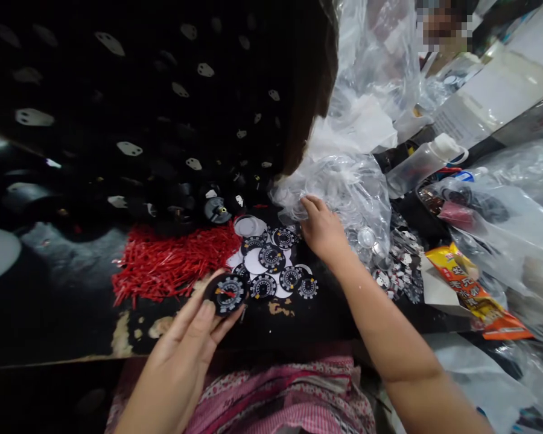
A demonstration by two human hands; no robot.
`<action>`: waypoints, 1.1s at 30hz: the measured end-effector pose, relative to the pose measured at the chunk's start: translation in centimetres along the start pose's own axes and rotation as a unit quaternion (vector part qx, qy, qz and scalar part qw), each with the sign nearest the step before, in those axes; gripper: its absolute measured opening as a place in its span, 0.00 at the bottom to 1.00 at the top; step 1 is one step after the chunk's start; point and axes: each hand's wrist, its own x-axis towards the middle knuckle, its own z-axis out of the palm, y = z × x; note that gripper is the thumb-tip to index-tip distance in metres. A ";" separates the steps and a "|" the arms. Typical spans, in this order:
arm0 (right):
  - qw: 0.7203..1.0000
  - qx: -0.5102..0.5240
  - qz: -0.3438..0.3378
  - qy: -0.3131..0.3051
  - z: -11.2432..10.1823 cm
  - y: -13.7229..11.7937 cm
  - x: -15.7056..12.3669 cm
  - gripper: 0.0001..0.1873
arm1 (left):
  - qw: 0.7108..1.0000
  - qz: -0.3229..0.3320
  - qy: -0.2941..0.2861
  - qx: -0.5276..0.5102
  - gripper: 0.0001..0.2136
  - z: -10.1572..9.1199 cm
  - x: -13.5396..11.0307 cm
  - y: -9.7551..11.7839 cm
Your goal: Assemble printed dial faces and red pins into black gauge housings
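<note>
My left hand point(194, 331) is closed around a small round black gauge point(227, 294), its dial face and red needle turned up. My right hand point(323, 232) is at the near left edge of a clear plastic bag point(339, 175) of clear round covers. Its fingers are bent in and the fingertips are hidden, so what they pinch cannot be made out. Between the hands lies a loose pile of printed black dial faces point(271, 258), some turned white side up. Left of it is a heap of red pointer needles point(176, 259).
Beyond the needles stand black gauge housings point(217, 210). A dark panel dotted with pale tags point(130, 148) rises behind. To the right are small metal parts point(402, 265), a yellow-orange snack packet point(477, 295), a plastic bottle point(423, 164) and plastic bags point(525, 211).
</note>
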 end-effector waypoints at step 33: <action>0.991 0.124 0.029 -0.043 -1.0 1.0 -2.2 0.08 | 0.991 -0.031 -0.067 -0.110 0.15 0.7 0.6 -0.4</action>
